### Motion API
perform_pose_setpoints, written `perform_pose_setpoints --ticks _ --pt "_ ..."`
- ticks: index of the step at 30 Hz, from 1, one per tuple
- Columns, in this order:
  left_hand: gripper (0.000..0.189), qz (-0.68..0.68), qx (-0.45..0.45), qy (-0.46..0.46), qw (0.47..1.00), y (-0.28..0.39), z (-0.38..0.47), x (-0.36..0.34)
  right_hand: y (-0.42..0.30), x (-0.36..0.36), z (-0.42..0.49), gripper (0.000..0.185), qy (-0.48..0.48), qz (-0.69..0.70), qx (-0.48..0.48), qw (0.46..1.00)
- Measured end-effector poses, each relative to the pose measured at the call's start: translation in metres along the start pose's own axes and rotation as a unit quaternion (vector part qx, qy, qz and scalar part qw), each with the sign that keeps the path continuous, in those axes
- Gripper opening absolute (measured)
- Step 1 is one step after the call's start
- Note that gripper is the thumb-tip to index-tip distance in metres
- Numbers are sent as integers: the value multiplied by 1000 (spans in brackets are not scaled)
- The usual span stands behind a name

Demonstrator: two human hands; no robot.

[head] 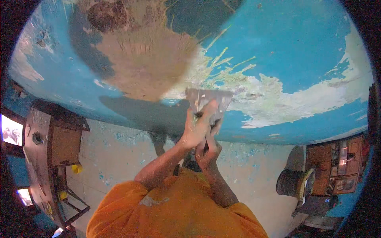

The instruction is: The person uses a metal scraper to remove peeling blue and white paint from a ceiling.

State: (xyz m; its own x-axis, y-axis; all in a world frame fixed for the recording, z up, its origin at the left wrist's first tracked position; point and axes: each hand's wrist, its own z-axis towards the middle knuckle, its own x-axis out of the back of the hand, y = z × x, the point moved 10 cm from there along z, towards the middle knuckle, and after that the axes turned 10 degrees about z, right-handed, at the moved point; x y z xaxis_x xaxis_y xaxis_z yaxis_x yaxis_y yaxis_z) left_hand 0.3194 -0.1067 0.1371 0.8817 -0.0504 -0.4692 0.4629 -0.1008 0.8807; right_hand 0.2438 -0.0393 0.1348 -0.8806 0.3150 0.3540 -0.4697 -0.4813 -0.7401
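Both my hands are on a wide scraper with a flat metal blade [223, 96]. My left hand [195, 131] grips it high up, with fingers lying along the blade. Lower down, my right hand [208, 153] closes around the handle, which is mostly hidden by my fingers. The blade's edge meets a blue painted wall [297, 41], at the border of a pale patch of bared plaster [265, 89]. Thin scratch marks fan out from that patch over the blue paint. A dark shadow falls across the wall at the left.
Blue paint flakes [104, 178] are scattered over the pale floor [247, 178]. At the left stands a wooden desk [64, 145] with yellow objects [76, 169] by it. Toward the right are a chair [290, 181] and a wooden cabinet [320, 160].
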Motion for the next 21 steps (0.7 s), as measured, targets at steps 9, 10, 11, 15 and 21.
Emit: perform_pose_setpoints --ticks 9,10,11,15,21 --pt "31 -34 18 -1 999 -4 3 3 -30 1 10 16 -12 25 113 993" --pt "30 -9 6 8 1000 8 5 1 -27 3 10 16 -14 22 108 994" --pt "30 15 -6 16 1000 14 5 0 -17 4 10 18 -21 -5 83 996" --pt "33 -28 18 15 999 -8 3 2 4 -3 -3 22 -35 -11 31 999" --pt "32 -18 33 37 999 -1 3 5 -7 -5 3 25 -29 -15 86 996"
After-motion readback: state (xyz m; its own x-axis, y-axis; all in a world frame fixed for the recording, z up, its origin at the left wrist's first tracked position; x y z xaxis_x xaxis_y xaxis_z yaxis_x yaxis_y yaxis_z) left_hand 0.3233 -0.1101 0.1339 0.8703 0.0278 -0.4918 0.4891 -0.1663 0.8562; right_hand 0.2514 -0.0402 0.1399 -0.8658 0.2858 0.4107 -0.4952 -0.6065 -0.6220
